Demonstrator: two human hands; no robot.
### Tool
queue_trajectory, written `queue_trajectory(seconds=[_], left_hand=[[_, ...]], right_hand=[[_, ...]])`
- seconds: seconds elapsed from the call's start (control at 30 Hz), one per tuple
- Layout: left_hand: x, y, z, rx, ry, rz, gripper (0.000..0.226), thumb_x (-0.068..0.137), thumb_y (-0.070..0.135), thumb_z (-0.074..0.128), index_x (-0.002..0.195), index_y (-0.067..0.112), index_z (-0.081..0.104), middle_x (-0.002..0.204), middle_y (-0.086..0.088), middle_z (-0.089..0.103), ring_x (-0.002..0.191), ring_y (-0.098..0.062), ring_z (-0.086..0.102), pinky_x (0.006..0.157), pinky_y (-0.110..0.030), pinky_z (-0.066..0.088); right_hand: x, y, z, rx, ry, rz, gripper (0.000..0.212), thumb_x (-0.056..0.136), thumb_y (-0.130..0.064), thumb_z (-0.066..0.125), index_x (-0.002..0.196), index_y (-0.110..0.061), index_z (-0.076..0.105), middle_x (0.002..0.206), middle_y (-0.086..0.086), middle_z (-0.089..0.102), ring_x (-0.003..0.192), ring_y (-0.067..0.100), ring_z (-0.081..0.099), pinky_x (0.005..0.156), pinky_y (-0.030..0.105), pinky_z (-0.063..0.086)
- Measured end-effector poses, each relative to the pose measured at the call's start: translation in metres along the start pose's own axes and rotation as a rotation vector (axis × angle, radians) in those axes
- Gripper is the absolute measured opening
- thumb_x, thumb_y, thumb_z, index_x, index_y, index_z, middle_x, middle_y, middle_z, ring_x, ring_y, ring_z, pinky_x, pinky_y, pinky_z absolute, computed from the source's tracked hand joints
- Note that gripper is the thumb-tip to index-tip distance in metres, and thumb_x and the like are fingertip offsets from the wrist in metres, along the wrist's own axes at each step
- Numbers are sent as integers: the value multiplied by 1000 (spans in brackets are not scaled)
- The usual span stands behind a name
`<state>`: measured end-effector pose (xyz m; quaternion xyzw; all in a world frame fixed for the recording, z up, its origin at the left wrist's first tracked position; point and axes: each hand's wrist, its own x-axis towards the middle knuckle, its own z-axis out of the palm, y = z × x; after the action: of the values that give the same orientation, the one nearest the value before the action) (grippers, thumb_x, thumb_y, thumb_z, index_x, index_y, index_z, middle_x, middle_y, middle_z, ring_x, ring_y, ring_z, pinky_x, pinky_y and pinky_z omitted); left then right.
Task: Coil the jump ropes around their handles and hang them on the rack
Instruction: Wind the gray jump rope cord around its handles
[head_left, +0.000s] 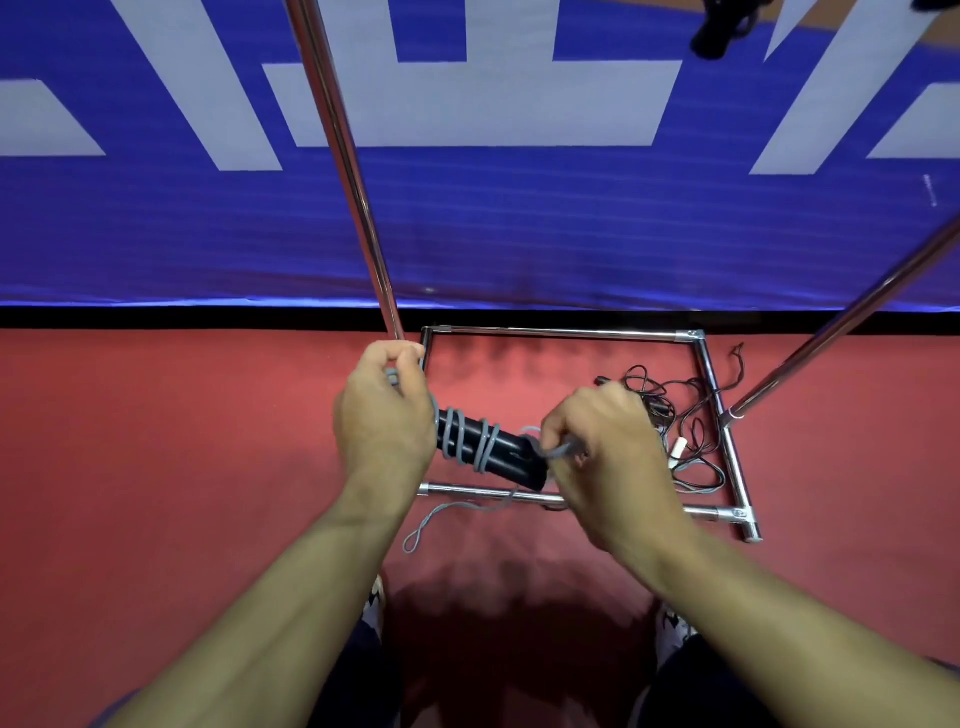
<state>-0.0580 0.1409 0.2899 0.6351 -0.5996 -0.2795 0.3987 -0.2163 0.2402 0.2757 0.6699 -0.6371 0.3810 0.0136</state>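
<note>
Two black jump-rope handles (511, 454) lie side by side in the air above the rack base, with a grey rope (485, 441) wound round them in several turns. My left hand (384, 421) grips the handles' left end and a bit of the rope. My right hand (605, 452) pinches the grey rope at the handles' right end. A loose grey loop (423, 530) of it hangs down to the floor. The chrome rack (561, 332) stands in front of me, its base frame on the red floor and two poles rising.
A tangle of thin black rope (675, 410) with a white piece (679, 448) lies inside the rack base at the right. Rack poles (353, 171) rise left and right of my hands. A blue and white banner (519, 218) runs behind. My shoes (670, 629) are below.
</note>
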Motion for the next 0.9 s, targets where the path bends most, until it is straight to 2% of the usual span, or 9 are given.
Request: queue_trajectory(seconds=[0.13, 0.23, 0.3, 0.4, 0.47, 0.53, 0.67, 0.8, 0.9], left_hand=[[12, -6, -1, -111, 135, -83, 19, 98, 16, 48, 93, 24, 64, 79, 23, 58, 79, -13, 58, 74, -24, 42], [17, -13, 1, -237, 161, -177, 22, 97, 17, 47, 90, 26, 66, 78, 19, 62, 71, -3, 59, 80, -31, 50], [18, -14, 3, -316, 161, -211, 23, 94, 21, 48, 83, 30, 66, 68, 15, 60, 58, -4, 56, 73, -39, 52], [19, -15, 3, -400, 170, -253, 23, 84, 34, 46, 78, 38, 68, 68, 10, 58, 63, -20, 56, 72, -57, 54], [18, -13, 3, -422, 155, -274, 23, 83, 34, 46, 78, 37, 68, 67, 11, 58, 63, -21, 56, 71, -59, 54], [17, -10, 3, -424, 136, -290, 22, 86, 31, 47, 80, 33, 68, 66, 12, 58, 63, -20, 55, 70, -58, 54], [18, -13, 2, -439, 105, -354, 23, 94, 23, 48, 82, 29, 67, 68, 8, 57, 66, -21, 54, 70, -50, 53], [18, -12, 3, -459, 92, -373, 25, 97, 20, 48, 82, 27, 66, 67, 6, 55, 66, -22, 53, 68, -42, 48], [16, -10, 6, -464, 73, -375, 26, 98, 18, 49, 81, 26, 65, 67, 6, 54, 64, -22, 53, 66, -40, 47]], right_hand=[[-19, -22, 9, -78, -173, -43, 18, 81, -21, 59, 99, -20, 63, 86, -6, 60, 77, 18, 53, 70, 34, 40], [-28, -28, 11, 176, -282, 137, 22, 95, -27, 51, 117, -25, 55, 96, -14, 54, 81, 5, 53, 73, 24, 44], [-27, -30, 14, 512, -309, 375, 11, 98, -18, 51, 106, -26, 50, 85, -7, 57, 73, 10, 54, 70, 29, 45], [-18, -35, 21, 1192, -330, 950, 21, 100, 0, 47, 88, -14, 37, 73, 10, 59, 55, 19, 55, 59, 30, 45], [-14, -34, 22, 1345, -418, 1091, 14, 100, -4, 48, 90, -11, 40, 68, 9, 60, 53, 19, 54, 57, 29, 46], [-16, -29, 23, 1177, -504, 976, 10, 102, -9, 48, 94, -10, 43, 68, 5, 57, 56, 18, 53, 61, 31, 47], [-17, -17, 18, 502, -484, 518, 7, 103, -30, 45, 99, -26, 48, 64, -9, 46, 57, 8, 43, 64, 29, 43], [-16, -21, 13, 517, -476, 567, 39, 96, -57, 30, 113, -36, 58, 68, -22, 57, 66, 1, 54, 67, 18, 42], [-15, -18, 15, 545, -405, 531, 28, 103, -42, 39, 102, -39, 67, 83, -28, 60, 81, 0, 60, 77, 21, 47]])
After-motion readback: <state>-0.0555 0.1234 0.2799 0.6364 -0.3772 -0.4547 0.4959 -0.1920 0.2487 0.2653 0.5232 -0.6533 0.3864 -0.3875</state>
